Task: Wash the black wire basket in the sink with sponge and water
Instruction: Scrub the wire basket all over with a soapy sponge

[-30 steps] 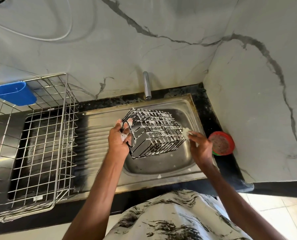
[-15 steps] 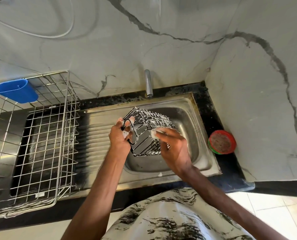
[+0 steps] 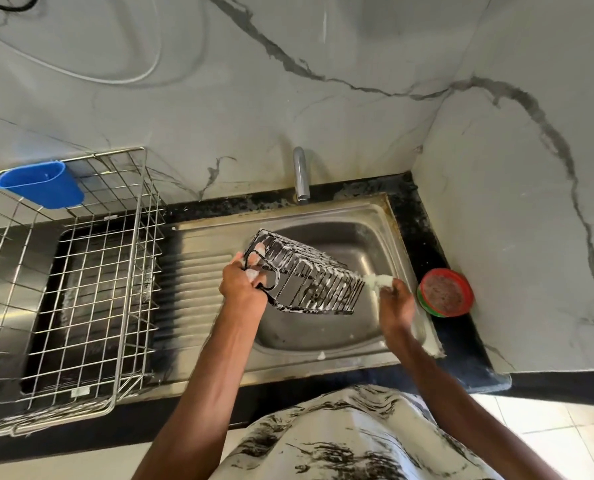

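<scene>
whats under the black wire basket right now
The steel sink bowl; the left hand holds the black wire basket above it. Part of the bowl's floor is hidden by the basket.

Black wire basket [image 3: 306, 275] tilted above sink [image 3: 323, 216], wires streaked with white foam. Left hand [image 3: 243, 285] grips basket's left end, fingers through wire loop. Right hand [image 3: 396, 303] pinches foamy sponge [image 3: 377, 280] against basket's right end. Faucet [image 3: 300, 174] behind basin. Steel dish rack [image 3: 81, 271] on left, blue cup [image 3: 41, 183] hung on its rim. Red-rimmed dish [image 3: 445, 292] on black counter [image 3: 462, 341], right of sink.
</scene>
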`<state>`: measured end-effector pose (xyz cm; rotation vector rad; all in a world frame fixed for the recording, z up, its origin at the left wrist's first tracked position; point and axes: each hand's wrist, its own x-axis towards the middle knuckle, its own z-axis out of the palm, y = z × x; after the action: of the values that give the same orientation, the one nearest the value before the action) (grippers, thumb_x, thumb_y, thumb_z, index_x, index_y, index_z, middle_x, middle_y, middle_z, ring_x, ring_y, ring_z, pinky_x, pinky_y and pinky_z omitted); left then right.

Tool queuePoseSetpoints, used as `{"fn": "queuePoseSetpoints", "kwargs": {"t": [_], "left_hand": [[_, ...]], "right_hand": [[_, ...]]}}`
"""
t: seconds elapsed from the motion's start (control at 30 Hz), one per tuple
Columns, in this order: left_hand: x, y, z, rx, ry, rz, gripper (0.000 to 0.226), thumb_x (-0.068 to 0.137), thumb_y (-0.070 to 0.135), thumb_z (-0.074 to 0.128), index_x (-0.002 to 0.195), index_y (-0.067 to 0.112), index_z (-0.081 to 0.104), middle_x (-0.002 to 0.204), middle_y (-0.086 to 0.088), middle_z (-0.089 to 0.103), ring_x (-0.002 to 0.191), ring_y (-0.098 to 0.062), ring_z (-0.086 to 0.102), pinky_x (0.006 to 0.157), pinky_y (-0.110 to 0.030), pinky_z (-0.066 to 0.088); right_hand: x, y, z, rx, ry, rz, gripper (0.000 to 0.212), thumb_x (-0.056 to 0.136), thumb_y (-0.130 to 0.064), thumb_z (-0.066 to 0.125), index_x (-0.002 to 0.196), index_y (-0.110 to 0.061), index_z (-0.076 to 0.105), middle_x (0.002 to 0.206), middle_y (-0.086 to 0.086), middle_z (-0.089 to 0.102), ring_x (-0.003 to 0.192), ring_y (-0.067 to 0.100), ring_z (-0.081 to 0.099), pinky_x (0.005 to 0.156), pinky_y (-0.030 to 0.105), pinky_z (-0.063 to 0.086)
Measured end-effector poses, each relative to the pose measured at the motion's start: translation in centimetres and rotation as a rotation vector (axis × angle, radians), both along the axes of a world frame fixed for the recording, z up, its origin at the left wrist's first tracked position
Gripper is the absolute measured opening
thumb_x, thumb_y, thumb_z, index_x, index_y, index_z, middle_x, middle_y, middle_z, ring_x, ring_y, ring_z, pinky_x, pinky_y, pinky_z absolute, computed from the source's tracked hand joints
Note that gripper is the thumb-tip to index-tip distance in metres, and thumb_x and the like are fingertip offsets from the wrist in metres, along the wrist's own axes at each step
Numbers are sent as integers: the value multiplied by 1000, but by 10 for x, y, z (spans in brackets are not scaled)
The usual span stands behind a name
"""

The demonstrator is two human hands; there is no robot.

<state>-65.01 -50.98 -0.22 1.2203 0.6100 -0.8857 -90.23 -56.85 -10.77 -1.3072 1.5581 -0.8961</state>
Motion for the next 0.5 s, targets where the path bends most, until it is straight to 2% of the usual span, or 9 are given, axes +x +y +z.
{"fn": "queuePoseSetpoints", "kwargs": {"t": [0.03,0.07,0.1,0.17,0.23,0.3,0.37,0.4,0.5], "left_hand": [[3,1,-1,-26,24,2,31,103,2,33,110,22,56,63,-7,71,35,-8,39,29,-15,19],[3,2,0,-52,53,6,29,102,1,31,101,20,54,69,-9,73,38,-7,39,28,-17,19],[2,3,2,-80,75,11,28,102,1,31,94,18,52,73,-10,73,37,-7,38,28,-18,19],[2,3,6,-109,96,30,30,103,1,31,87,17,52,77,-9,68,32,-8,34,28,-18,20],[2,3,9,-84,82,31,33,104,0,30,87,14,54,70,-7,63,27,-8,29,28,-18,21],[1,3,14,-26,24,-14,32,104,-3,27,86,11,50,71,-7,60,26,-7,26,29,-18,23],[-1,4,16,9,-47,-81,31,102,-8,27,86,8,48,81,-10,62,32,-6,34,32,-16,28],[-2,6,18,22,-75,-143,31,102,-9,29,85,8,48,83,-9,61,40,-5,41,35,-14,33],[-3,13,16,101,-125,-232,32,103,-11,30,84,5,50,79,-7,53,61,-10,48,45,-12,45]], "right_hand": [[1,-2,-1,90,-137,-35,16,95,-13,54,106,-10,65,85,-4,69,80,28,64,63,27,54],[5,-6,2,210,-260,-65,23,98,-13,48,117,-10,61,98,-1,68,92,32,64,76,43,58],[10,-7,8,356,-378,-98,33,102,-9,41,133,-6,52,115,7,62,107,36,61,90,55,55],[20,-11,16,547,-529,-189,47,106,-3,28,153,-8,30,142,18,43,128,44,47,97,67,48],[27,-13,28,565,-554,-199,48,108,-7,26,156,-12,24,154,18,33,131,48,45,95,65,51],[32,-17,29,554,-532,-224,47,109,-9,24,156,-9,25,155,19,34,115,39,58,97,58,52],[34,-18,29,560,-554,-292,45,109,-7,22,152,-4,30,152,18,37,96,24,60,99,49,51],[34,-18,31,552,-551,-319,44,108,-6,23,150,-3,34,150,16,40,98,23,59,99,47,50],[30,-22,28,527,-615,-307,43,109,-6,27,151,-4,33,146,15,48,123,31,56,103,43,47]]}}
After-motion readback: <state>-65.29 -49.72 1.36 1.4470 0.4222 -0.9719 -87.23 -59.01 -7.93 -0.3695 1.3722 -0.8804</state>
